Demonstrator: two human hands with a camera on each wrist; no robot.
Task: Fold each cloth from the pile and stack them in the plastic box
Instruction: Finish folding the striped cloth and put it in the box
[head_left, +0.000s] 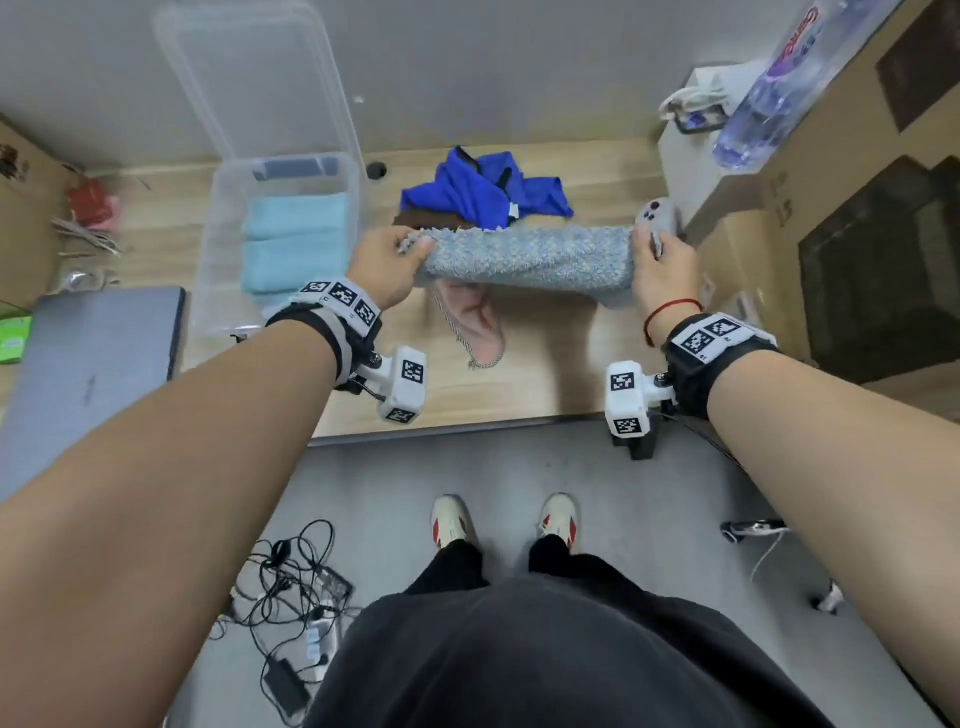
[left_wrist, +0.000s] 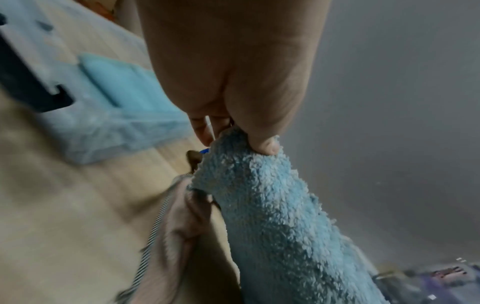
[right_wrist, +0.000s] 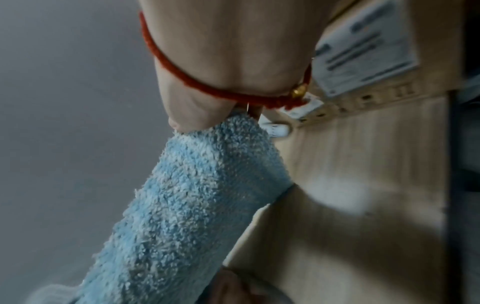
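Folding is under way: left hand (head_left: 387, 262) and right hand (head_left: 660, 265) each pinch an end of the fluffy blue towel (head_left: 524, 257), right of the plastic box (head_left: 358, 208); next, probably halve it again.

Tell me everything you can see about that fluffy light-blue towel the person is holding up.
The light-blue towel is thick, shaggy terry flecked with white. It is stretched level and doubled over into a long band, lifted off the wooden table. The left hand pinches one end and the right hand grips the other. It hangs in front of the cloth pile and above a pink cloth; whether it brushes that cloth cannot be told.
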